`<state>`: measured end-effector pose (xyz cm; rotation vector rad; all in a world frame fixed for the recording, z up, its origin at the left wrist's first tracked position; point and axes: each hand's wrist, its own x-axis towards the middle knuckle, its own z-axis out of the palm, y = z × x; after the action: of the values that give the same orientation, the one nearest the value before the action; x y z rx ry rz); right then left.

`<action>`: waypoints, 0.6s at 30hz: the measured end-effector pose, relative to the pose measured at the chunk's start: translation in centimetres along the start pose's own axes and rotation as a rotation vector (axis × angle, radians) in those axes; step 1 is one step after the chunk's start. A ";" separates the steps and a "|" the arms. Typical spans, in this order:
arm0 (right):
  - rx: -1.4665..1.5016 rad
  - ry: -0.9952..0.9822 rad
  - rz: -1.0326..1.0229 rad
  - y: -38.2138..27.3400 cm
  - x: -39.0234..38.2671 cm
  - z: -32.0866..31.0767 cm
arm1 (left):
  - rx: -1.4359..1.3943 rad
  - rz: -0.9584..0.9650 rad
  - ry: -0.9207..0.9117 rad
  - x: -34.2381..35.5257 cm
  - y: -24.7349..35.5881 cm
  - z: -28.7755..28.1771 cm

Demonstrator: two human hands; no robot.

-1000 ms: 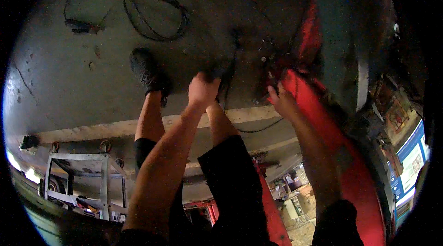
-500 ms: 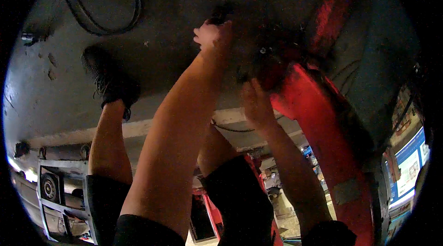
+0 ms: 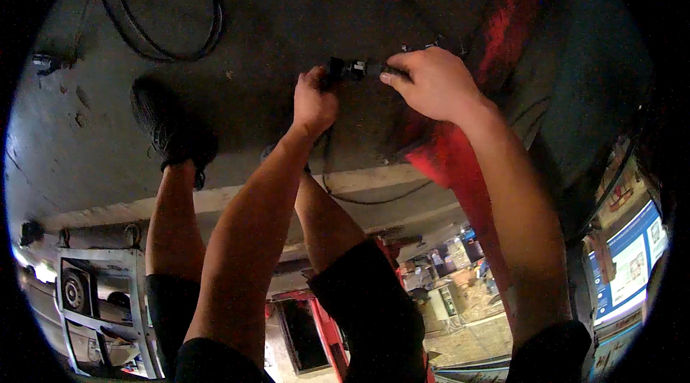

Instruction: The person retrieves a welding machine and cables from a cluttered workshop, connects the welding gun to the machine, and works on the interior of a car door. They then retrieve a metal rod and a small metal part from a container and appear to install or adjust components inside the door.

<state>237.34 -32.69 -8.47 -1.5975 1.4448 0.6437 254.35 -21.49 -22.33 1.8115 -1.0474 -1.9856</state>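
My left hand [image 3: 314, 104] is closed around a black piece with a shiny end [image 3: 357, 69], which points to the right; its exact kind cannot be made out. My right hand [image 3: 440, 85] is bent over at the far middle. Its thumb and fingers pinch a short dark piece [image 3: 397, 72], too dim to name. A small gap separates the two pieces. A thin dark cable [image 3: 374, 202] hangs in a loop below my left hand; whether it joins the held piece is unclear.
A red metal beam [image 3: 467, 196] runs beside my right forearm, with another red arm [image 3: 507, 24] beyond. A coiled black hose [image 3: 215, 20] lies far left, past my shoe [image 3: 169, 121]. A grey metal frame [image 3: 108, 262] stands near left, and a lit screen [image 3: 629, 268] at right.
My right hand has risen from beside the red beam to the far middle. My left hand has come slightly nearer and left, and the black piece with the shiny end now shows.
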 end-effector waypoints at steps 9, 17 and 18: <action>-0.445 -0.232 -0.129 -3.2 1.4 -2.6 | 0.112 0.106 0.073 -0.9 1.0 -0.5; -0.448 -0.270 -0.199 -3.8 3.6 -2.4 | 0.173 0.172 0.083 -0.5 1.5 -1.0; -0.444 -0.262 -0.209 -3.9 3.9 -2.3 | 0.134 0.125 0.100 -0.5 1.4 -0.9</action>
<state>241.50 -36.87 -9.54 -1.8854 0.9685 1.0584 254.90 -22.49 -21.03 1.8408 -1.2569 -1.7729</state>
